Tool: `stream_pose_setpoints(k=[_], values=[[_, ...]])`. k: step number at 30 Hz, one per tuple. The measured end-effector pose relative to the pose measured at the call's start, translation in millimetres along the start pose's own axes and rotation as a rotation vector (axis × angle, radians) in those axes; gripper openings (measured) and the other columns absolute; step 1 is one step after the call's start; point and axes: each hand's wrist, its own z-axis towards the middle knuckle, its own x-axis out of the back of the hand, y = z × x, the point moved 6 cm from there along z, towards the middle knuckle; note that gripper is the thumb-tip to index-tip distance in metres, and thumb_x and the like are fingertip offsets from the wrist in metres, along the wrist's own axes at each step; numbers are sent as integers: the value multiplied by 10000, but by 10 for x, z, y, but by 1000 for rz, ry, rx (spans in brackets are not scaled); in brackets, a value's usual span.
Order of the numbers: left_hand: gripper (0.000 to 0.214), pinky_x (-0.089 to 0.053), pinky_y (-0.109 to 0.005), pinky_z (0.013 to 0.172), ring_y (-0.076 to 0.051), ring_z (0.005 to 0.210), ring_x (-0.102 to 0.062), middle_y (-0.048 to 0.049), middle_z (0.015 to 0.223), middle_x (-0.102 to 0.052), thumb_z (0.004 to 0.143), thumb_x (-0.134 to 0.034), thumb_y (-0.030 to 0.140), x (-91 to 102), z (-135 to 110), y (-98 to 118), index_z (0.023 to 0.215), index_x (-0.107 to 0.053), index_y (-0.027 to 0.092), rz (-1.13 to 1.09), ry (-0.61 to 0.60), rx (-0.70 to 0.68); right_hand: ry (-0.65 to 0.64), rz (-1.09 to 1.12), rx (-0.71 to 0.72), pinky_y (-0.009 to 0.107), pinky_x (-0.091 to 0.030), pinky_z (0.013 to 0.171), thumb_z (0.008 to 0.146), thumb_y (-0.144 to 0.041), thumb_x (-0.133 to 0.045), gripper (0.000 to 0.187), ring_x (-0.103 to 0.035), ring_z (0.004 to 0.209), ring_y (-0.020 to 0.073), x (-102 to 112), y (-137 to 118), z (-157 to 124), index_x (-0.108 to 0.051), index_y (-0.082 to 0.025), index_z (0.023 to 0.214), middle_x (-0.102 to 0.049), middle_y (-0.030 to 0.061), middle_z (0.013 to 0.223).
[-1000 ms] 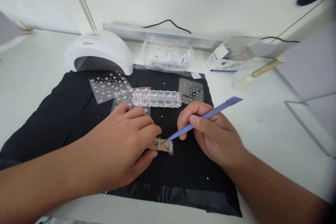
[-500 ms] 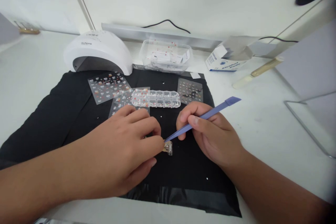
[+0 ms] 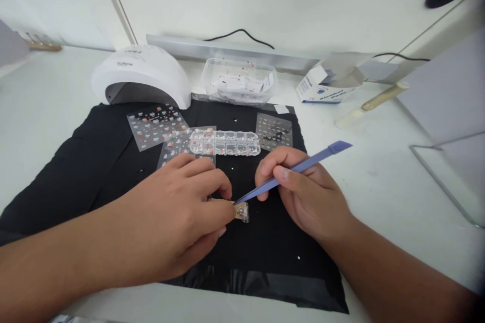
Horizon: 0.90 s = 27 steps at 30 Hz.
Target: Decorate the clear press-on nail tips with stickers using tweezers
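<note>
My left hand point(image 3: 182, 207) is closed in a pinch over a small tan-and-clear piece with shiny round bits point(image 3: 241, 212), whose right end sticks out past the fingertips. The rest of it is hidden under the fingers, so its kind cannot be made out. My right hand point(image 3: 303, 192) grips purple tweezers point(image 3: 291, 171) between thumb and fingers. Their thin points reach down to the piece, right beside my left fingertips. Beyond both hands lies a clear case of small compartments point(image 3: 231, 143) with tiny decorations inside.
Clear sticker sheets point(image 3: 155, 123) and another sheet point(image 3: 276, 131) lie on the black mat point(image 3: 261, 262). Behind stand a white nail lamp point(image 3: 140, 68), a clear plastic tub point(image 3: 238, 81) and an alcohol pads box point(image 3: 328, 83). A brush-like tool point(image 3: 384, 98) lies at right.
The tweezers' points have shifted slightly left along the piece, and their rear end has moved a little right. My left fingers have drawn back slightly, so more of the piece shows.
</note>
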Motion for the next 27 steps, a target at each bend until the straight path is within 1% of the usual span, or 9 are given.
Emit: stream_pose_setpoints(k=[5,9,11,13,18,22,27], values=[[222,-415,-420,784,-223,925,-569,-28,1084,-660,956,-513,171,6,1,-9,1081,-685,238,-16,9,-10,60,6,51,243,-452,578,884,-209,-588,137,-608,578,112,54,-21,-1,-696,-213,800,-660,-28,632],[147,-408,-418,817,-206,908,-580,-9,1036,-680,963,-524,180,-11,7,-25,948,-669,202,-24,21,-15,100,10,79,260,-437,584,877,-204,-578,146,-597,577,121,82,-59,4,-690,-211,784,-655,-21,618],[140,-404,-413,817,-199,899,-584,-3,1016,-686,966,-530,186,-23,10,-37,910,-659,190,-20,32,-13,111,16,93,268,-431,583,876,-209,-577,144,-593,573,126,89,-74,9,-688,-212,785,-655,-18,611],[146,-402,-412,820,-198,908,-586,-2,1029,-687,970,-525,186,-29,11,-42,922,-662,193,-10,42,-16,113,20,110,271,-429,577,873,-216,-581,140,-592,567,129,91,-84,14,-690,-212,784,-653,-16,607],[159,-400,-429,836,-232,997,-567,-38,1166,-651,954,-520,178,8,-6,-35,995,-673,196,35,66,-18,165,27,163,282,-442,570,870,-205,-576,151,-591,555,134,121,-120,13,-699,-226,784,-644,-19,611],[155,-398,-422,822,-227,970,-560,-42,1124,-651,957,-521,187,20,-17,-19,1009,-666,201,13,66,-19,187,28,182,279,-441,557,867,-210,-582,157,-584,544,132,130,-142,14,-705,-237,773,-630,-24,585],[183,-392,-404,814,-218,955,-575,-24,1111,-672,983,-503,204,-35,-10,-12,1004,-685,210,31,61,-37,205,15,186,280,-428,538,859,-226,-584,148,-578,531,131,129,-146,19,-697,-235,765,-638,-24,586]])
